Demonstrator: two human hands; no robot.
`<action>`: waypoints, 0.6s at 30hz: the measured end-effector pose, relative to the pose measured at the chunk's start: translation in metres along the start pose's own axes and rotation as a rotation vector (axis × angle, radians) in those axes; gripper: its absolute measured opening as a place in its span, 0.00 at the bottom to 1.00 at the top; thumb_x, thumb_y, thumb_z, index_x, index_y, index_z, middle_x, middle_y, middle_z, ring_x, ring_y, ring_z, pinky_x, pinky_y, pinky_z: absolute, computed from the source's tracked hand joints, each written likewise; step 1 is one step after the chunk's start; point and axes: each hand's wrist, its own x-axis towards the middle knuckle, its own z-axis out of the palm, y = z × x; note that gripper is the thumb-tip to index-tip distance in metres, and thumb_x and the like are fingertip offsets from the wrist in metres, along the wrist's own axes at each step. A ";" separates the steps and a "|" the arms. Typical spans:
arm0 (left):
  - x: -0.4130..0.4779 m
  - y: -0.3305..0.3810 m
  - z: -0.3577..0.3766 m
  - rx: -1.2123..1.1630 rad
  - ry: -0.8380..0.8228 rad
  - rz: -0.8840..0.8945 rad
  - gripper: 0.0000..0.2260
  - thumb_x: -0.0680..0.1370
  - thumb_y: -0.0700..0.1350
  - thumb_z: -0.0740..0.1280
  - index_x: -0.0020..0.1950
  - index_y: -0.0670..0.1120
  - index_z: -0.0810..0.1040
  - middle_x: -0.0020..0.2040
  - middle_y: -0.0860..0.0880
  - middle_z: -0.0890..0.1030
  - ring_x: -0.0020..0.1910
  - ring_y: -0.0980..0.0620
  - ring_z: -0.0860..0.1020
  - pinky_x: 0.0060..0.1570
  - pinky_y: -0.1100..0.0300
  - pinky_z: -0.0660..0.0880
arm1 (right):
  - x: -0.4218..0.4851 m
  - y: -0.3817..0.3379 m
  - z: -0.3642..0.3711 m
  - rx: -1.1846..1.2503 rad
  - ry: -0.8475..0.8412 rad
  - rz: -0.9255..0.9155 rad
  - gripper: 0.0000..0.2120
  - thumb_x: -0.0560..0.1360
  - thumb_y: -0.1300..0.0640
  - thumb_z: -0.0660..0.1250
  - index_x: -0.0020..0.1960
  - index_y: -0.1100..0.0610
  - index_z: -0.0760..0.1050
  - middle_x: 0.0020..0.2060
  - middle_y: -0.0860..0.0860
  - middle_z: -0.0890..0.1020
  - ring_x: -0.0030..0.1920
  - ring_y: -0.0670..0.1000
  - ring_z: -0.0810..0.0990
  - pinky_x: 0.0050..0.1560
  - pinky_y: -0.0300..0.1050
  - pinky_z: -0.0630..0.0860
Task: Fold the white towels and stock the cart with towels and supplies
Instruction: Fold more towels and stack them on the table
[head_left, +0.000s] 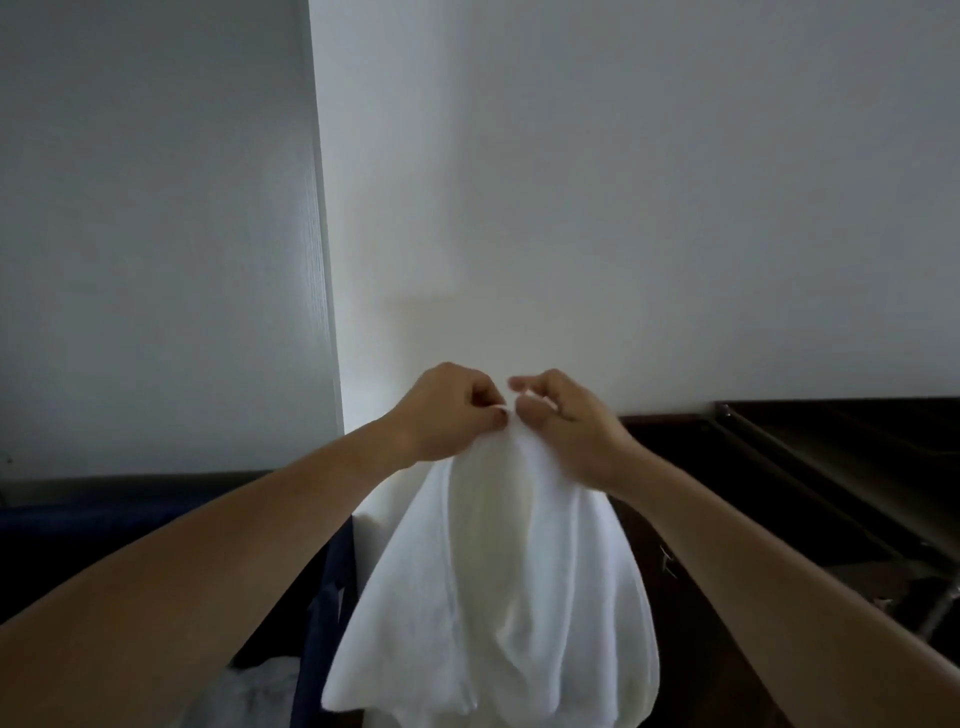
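White towel (498, 597) hangs in the head view, held up in front of a pale wall (623, 208), bunched into long vertical folds, its lower end running out of frame at the bottom. Left hand (447, 415) and right hand (566, 421) both pinch the top edge with curled fingers. The two hands are almost touching each other at one spot, so the cloth droops from a single point rather than being spread out. Risk one: a thin fingertip pinch on thick cloth, so if either hand lets go to hunt for a corner, the weight could pull the edge out of the other. Risk two: with the hands this close, the corners are not lined up, and any fold started from here likely comes out crooked or lumpy. Blue bin (322, 597) sits just left of the hanging cloth with more white fabric (260, 691) low inside it; a dropped towel could land there and mix with that pile. Dark wooden furniture (779, 467) with a metal rail (769, 441) is close on the right, and the swinging lower hem might catch on it. Cannot tell whether the hem touches anything, as it is cut off below.
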 end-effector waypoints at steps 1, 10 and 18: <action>0.001 0.003 0.001 0.022 -0.002 0.024 0.04 0.76 0.45 0.71 0.45 0.46 0.84 0.43 0.51 0.84 0.43 0.53 0.81 0.44 0.61 0.76 | -0.004 -0.001 0.009 0.014 0.017 0.012 0.05 0.81 0.53 0.64 0.46 0.49 0.71 0.48 0.45 0.80 0.49 0.45 0.77 0.52 0.46 0.73; -0.010 -0.012 0.005 0.126 0.004 0.028 0.08 0.79 0.45 0.67 0.50 0.43 0.84 0.46 0.50 0.84 0.44 0.55 0.79 0.39 0.72 0.70 | -0.018 -0.006 0.039 -0.126 0.051 0.134 0.12 0.83 0.47 0.55 0.53 0.55 0.67 0.47 0.53 0.79 0.49 0.57 0.76 0.49 0.52 0.72; -0.015 -0.019 -0.001 0.165 0.064 0.030 0.08 0.80 0.46 0.67 0.49 0.43 0.82 0.43 0.53 0.80 0.43 0.55 0.77 0.37 0.73 0.67 | -0.017 -0.010 0.052 -0.203 0.147 0.087 0.10 0.84 0.47 0.53 0.51 0.55 0.63 0.46 0.54 0.80 0.49 0.61 0.78 0.45 0.52 0.70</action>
